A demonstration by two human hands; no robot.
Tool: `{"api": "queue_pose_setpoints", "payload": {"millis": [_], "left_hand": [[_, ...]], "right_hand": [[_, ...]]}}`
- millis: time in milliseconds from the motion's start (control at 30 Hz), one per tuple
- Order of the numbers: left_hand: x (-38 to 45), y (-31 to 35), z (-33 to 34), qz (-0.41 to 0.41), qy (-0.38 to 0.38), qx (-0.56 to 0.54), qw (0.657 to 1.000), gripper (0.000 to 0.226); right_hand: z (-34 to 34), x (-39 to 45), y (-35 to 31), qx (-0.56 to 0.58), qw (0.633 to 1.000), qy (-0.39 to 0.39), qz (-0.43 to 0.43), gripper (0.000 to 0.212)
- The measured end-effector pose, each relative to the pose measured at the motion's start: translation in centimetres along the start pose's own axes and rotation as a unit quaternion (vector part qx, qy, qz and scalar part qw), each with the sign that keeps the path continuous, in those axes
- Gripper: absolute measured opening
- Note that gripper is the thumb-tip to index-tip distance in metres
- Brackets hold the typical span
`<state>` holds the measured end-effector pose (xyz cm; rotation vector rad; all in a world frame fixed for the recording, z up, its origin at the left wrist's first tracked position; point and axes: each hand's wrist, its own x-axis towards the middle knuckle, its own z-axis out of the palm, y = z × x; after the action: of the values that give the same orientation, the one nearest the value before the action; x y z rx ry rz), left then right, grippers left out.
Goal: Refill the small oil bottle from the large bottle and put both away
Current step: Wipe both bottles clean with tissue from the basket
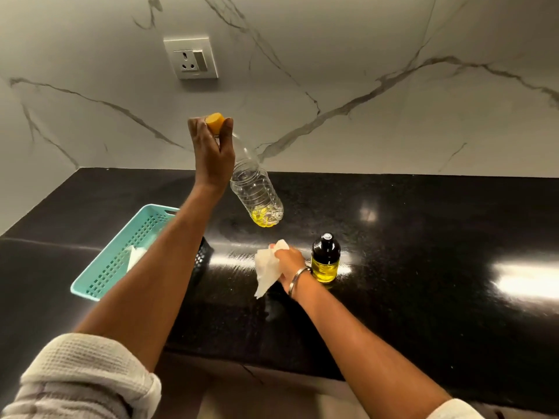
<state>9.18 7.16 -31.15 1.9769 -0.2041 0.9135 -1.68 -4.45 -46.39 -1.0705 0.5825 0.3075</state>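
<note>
Up above the desk, the left hand [213,149] is reaching forward with its arm stretched long, fingers and thumb curling round the yellow cap [215,121] and neck of the large clear plastic bottle [257,192]. That bottle is hanging tilted in the air, base swung out to the right and toward the desk, a little yellow oil pooling at its bottom. The right hand [289,263] is sitting low over the middle of the shiny black stone desk [423,237], its fingers bunching a crumpled white paper tissue [267,269] that is trailing down onto the surface; a metal bangle [298,281] is circling the wrist.

Toward the desk's left edge, a turquoise slotted plastic basket [121,252] is lying with a scrap of white paper inside it, and part of a black slotted basket [202,257] is showing from behind the left forearm, which is crossing in front of both. A white wall socket [190,57] is sitting on the veined marble wall behind.

Just to the right of the right hand, almost touching the wrist, the small dark-topped glass oil bottle [325,258] is standing upright, capped, its lower half showing yellow oil. The large bottle is hanging well apart from it, nearer the back edge.
</note>
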Motion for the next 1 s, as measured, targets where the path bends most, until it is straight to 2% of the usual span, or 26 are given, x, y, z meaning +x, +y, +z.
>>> {"api": "queue_pose_setpoints", "payload": {"millis": [167,433,1000], "left_hand": [[0.6,-0.9,3.5,-0.063,-0.063,0.01,0.996,0.034],[0.0,-1.8,8.0,-0.109,-0.145,0.038,0.983,0.043],[0.3,-2.2,9.1,-0.129,-0.169,0.06,0.975,0.048]], "right_hand": [[-0.7,-0.1,1.2,-0.094,0.994,-0.042,0.026,0.034],[-2.3,-0.3,1.1,-0.166,0.982,-0.078,0.054,0.037],[-3.1,1.4,0.6,-0.203,0.975,-0.089,0.033,0.037]]}}
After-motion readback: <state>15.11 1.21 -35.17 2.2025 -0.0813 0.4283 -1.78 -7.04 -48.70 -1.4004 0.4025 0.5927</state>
